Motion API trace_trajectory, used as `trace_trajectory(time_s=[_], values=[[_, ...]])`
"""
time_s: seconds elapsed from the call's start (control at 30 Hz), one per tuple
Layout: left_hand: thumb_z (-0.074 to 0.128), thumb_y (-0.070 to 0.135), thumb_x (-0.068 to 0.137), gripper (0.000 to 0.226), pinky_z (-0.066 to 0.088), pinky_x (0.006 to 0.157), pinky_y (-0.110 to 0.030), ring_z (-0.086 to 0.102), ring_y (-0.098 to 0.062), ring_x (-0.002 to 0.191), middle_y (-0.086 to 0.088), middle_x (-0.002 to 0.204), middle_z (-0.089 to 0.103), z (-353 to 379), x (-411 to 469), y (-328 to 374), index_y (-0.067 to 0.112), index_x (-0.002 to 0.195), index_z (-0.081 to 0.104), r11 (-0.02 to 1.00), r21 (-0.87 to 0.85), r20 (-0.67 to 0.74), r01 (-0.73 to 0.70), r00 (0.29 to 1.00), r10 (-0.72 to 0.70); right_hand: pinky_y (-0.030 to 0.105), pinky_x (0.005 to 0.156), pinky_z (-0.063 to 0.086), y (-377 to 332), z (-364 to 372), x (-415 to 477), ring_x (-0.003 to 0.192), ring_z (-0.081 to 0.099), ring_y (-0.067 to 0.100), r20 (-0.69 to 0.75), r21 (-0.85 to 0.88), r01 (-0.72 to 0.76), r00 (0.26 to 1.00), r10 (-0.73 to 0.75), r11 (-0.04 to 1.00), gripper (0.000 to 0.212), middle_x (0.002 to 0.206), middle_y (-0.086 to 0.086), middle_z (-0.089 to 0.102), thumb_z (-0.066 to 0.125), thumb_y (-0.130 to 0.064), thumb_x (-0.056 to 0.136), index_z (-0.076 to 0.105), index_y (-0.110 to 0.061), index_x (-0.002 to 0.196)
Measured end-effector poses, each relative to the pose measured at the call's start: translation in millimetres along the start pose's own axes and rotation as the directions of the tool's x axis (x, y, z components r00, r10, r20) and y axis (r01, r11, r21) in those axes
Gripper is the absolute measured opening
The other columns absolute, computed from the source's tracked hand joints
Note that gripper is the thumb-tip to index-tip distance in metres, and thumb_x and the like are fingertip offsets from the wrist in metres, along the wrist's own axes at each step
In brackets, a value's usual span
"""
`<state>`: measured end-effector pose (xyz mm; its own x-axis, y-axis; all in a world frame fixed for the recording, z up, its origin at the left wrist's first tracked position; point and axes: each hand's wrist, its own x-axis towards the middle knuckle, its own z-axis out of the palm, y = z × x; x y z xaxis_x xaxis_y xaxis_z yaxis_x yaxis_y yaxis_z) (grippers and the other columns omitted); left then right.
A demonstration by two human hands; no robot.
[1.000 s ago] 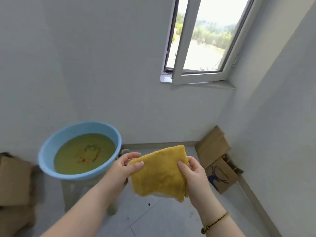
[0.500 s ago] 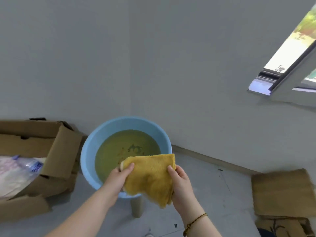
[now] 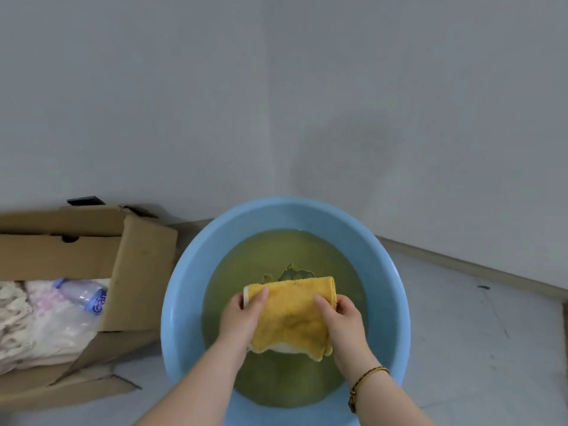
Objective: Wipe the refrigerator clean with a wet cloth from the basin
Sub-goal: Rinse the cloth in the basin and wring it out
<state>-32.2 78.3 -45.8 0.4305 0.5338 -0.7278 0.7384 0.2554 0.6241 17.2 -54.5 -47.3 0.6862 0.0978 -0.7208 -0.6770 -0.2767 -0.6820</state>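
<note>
I held the cloth [image 3: 289,312] over the basin [image 3: 184,290], left hand [image 3: 242,318] and right hand [image 3: 344,318] each gripping a side. By my reckoning it wasn't dunked yet; the fridge, out of view, awaited wiping.

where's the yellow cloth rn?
Head view, lower centre: the yellow terry cloth is held by left hand and right hand over the blue plastic basin.
</note>
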Motion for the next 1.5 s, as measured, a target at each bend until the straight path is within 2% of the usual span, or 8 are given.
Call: trace_trajectory(time_s=[0.27, 0.43, 0.57, 0.7, 0.9, 1.1, 1.3, 1.5], values=[[0.050, 0.034, 0.090, 0.048, 0.039, 0.094, -0.038, 0.047, -0.032, 0.117, -0.013, 0.125, 0.052, 6.1, 86.9, -7.3, 0.005, 0.127, 0.044, 0.980, 0.198, -0.036, -0.021, 0.999, 0.029, 0.024, 0.064, 0.040, 23.8, 47.2, 73.1, 0.073, 0.048, 0.009, -0.102, -0.151, -0.067, 0.993, 0.052, 0.986, 0.017, 0.085, -0.001, 0.053, 0.057, -0.029, 0.089, 0.051, -0.013, 0.093], [0.055, 0.027, 0.088, 0.038, 0.038, 0.081, -0.031, 0.054, -0.029, 0.100, -0.013, 0.104, 0.058, 8.8, 108.3, -14.6, 0.001, 0.116, 0.052, 0.970, 0.232, -0.070, -0.075, 0.993, 0.094, 0.030, 0.085, 0.044, 37.9, 58.6, 90.9, 0.094, 0.054, 0.021, -0.154, -0.308, -0.095, 0.987, 0.049, 0.947, 0.031, 0.098, 0.005, 0.057, 0.050, -0.027, 0.094, 0.052, -0.006, 0.117], [0.054, 0.028, 0.088, 0.038, 0.042, 0.083, -0.034, 0.055, -0.029, 0.098, -0.009, 0.096, 0.057, 11.6, 115.3, -15.8, 0.001, 0.115, 0.052, 0.984, 0.171, -0.067, -0.054, 0.996, 0.066, 0.025, 0.083, 0.039, 34.4, 62.2, 90.6, 0.101, 0.054, 0.027, -0.184, -0.179, -0.134, 0.978, 0.101, 0.975, 0.035, 0.110, 0.013, 0.059, 0.045, -0.017, 0.096, 0.047, -0.004, 0.128], [0.054, 0.030, 0.089, 0.039, 0.042, 0.086, -0.038, 0.053, -0.030, 0.102, -0.009, 0.107, 0.056, 12.7, 111.2, -8.9, 0.009, 0.122, 0.049, 0.996, -0.014, 0.006, 0.085, 0.996, -0.085, 0.037, 0.089, 0.044, 24.1, 59.8, 79.1, 0.095, 0.056, 0.026, -0.082, 0.137, -0.175, 0.979, 0.187, 0.975, 0.011, 0.110, 0.012, 0.059, 0.047, -0.015, 0.094, 0.056, -0.020, 0.099], [0.055, 0.040, 0.086, 0.030, 0.047, 0.077, -0.035, 0.056, -0.025, 0.088, -0.007, 0.091, 0.060, 18.5, 74.2, 10.4, 0.013, 0.096, 0.054, 0.976, -0.201, 0.090, 0.080, 0.994, -0.063, 0.017, 0.061, 0.042, 10.2, 76.4, 35.7, 0.060, 0.047, 0.005, -0.103, 0.064, 0.107, 0.990, -0.100, 0.992, 0.023, 0.063, -0.005, 0.050, 0.061, -0.012, 0.084, 0.047, -0.017, 0.066], [0.047, 0.037, 0.089, 0.043, 0.042, 0.057, -0.029, 0.051, -0.022, 0.062, -0.005, 0.058, 0.052, 27.1, 35.3, 32.3, 0.008, 0.059, 0.051, 0.983, -0.054, 0.081, -0.178, 0.980, 0.182, 0.029, 0.070, 0.041, -11.9, 79.4, 31.4, 0.068, 0.052, 0.014, -0.288, -0.129, 0.082, 0.951, -0.116, 0.988, 0.033, 0.066, -0.008, 0.053, 0.041, -0.042, 0.093, 0.047, -0.022, 0.067], [0.046, 0.040, 0.089, 0.048, 0.040, 0.061, -0.030, 0.045, -0.021, 0.056, -0.005, 0.054, 0.044, 17.8, 55.6, 47.7, 0.009, 0.053, 0.040, 0.982, -0.062, 0.041, -0.177, 0.983, 0.180, 0.028, 0.062, 0.036, -12.6, 95.2, 9.9, 0.061, 0.045, 0.014, -0.155, -0.303, 0.286, 0.926, -0.343, 0.909, 0.037, 0.059, -0.010, 0.045, 0.033, -0.052, 0.089, 0.035, -0.028, 0.061], [0.048, 0.041, 0.089, 0.044, 0.047, 0.063, -0.032, 0.054, -0.022, 0.062, -0.007, 0.059, 0.053, 27.3, 40.7, 36.2, 0.006, 0.063, 0.053, 0.987, 0.017, 0.161, -0.157, 0.975, 0.152, 0.029, 0.061, 0.038, -10.3, 81.0, 29.8, 0.059, 0.048, 0.015, -0.299, -0.134, 0.173, 0.932, -0.207, 0.976, 0.038, 0.058, -0.005, 0.050, 0.043, -0.035, 0.094, 0.043, -0.019, 0.059]])
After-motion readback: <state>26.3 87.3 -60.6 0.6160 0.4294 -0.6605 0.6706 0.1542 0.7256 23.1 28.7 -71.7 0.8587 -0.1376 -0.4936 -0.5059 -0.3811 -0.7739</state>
